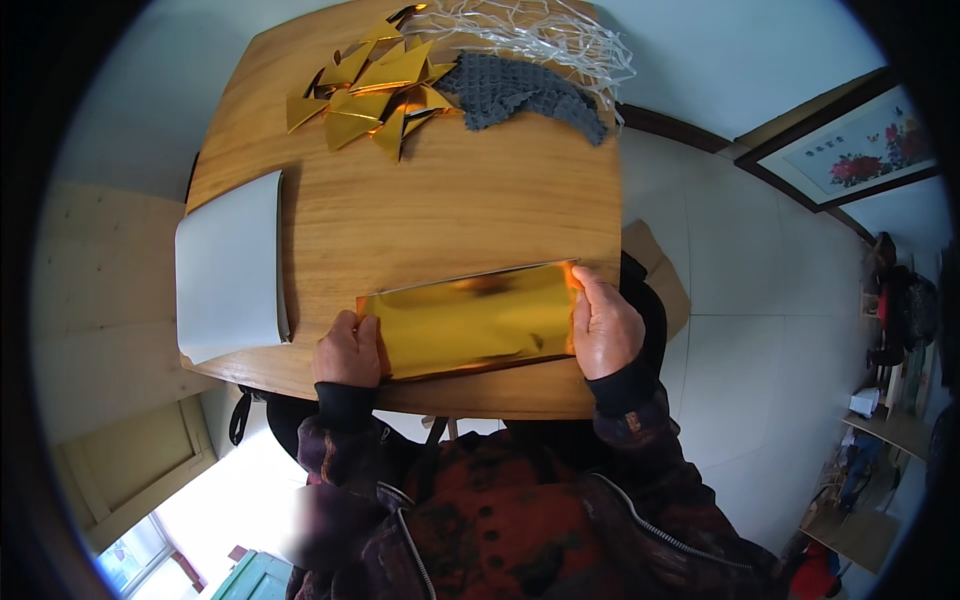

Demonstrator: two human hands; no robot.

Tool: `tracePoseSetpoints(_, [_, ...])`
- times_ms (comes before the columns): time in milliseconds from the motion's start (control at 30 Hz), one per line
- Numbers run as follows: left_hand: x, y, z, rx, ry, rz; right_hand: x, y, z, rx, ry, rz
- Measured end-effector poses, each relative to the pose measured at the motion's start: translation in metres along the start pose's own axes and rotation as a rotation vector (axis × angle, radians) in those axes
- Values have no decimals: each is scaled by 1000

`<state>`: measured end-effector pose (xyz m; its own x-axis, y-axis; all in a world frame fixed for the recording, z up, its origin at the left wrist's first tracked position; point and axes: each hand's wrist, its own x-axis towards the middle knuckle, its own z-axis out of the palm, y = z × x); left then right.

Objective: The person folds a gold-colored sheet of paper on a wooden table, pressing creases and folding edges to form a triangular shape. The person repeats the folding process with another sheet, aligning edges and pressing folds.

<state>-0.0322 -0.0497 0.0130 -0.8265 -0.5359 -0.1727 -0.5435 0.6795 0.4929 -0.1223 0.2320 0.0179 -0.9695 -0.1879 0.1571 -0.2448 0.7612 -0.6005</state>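
A long rectangle of shiny gold foil paper [470, 322] spans the space between my two hands, above the near edge of the wooden table. My left hand [348, 350] pinches its left end, thumb on top. At the right end, my right hand [606, 322] grips the sheet with the thumb near the far corner. The sheet tilts slightly, its right side farther from me. Fingers under the paper are hidden on both hands.
Several folded gold paper pieces [375, 95] lie heaped at the far left of the table [450, 205]. Beside them are a dark grey textured cloth [520, 90] and a tangle of clear strips [540, 35]. A stack of white sheets [232, 270] rests at the left edge.
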Motion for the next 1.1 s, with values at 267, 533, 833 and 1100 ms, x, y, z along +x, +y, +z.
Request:
tracePoseSetpoints(267, [-2,-1,0,10,23,24,1,2,0,-49,13,-48])
tracePoseSetpoints(533, [2,-1,5,48,11,16,0,3,2,-143,37,-93])
tracePoseSetpoints(833, [-1,12,-3,81,-31,-60,1,-13,-7,-291,-107,-47])
tracePoseSetpoints(1100, [0,10,1,73,-18,-23,-1,-13,-8,-442,-158,-82])
